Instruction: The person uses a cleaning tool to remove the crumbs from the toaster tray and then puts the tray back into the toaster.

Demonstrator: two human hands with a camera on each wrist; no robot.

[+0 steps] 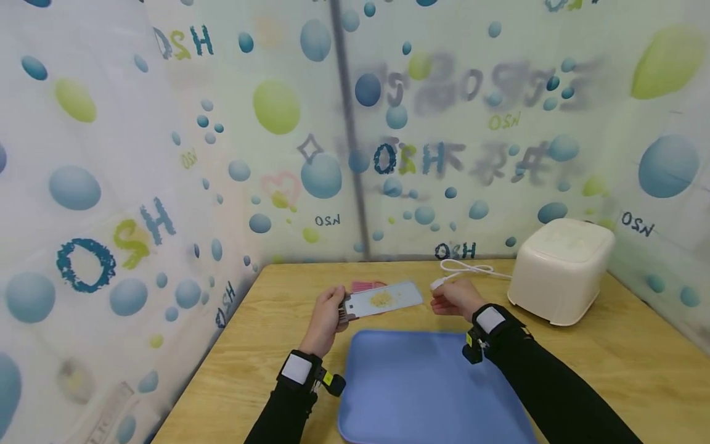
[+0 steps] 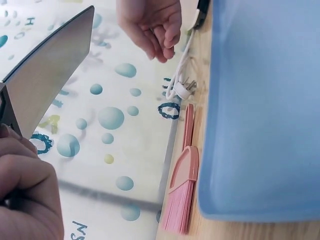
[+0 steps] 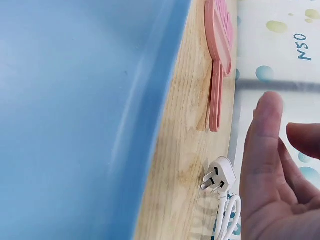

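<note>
My left hand (image 1: pixel 324 320) grips a flat metal crumb tray (image 1: pixel 409 293) by its dark, slotted end. Yellowish crumbs (image 1: pixel 381 300) lie on the tray's pale upper face. It is held above the far edge of the blue tray, and its plain underside shows in the left wrist view. Nothing is in my right hand (image 1: pixel 457 298), which hovers a little right of the crumb tray's free end. Its fingers are loosely bent, with the thumb apart from the index finger in the right wrist view.
A large blue tray (image 1: pixel 416 388) covers the table's near middle. Behind it lie a pink brush (image 2: pixel 185 167) and a white three-pin plug (image 3: pixel 220 174). Its cord (image 1: pixel 471 268) runs to a cream-white toaster (image 1: pixel 563 271) at right. Patterned curtains (image 1: pixel 277 185) enclose the wooden table (image 1: pixel 249 345).
</note>
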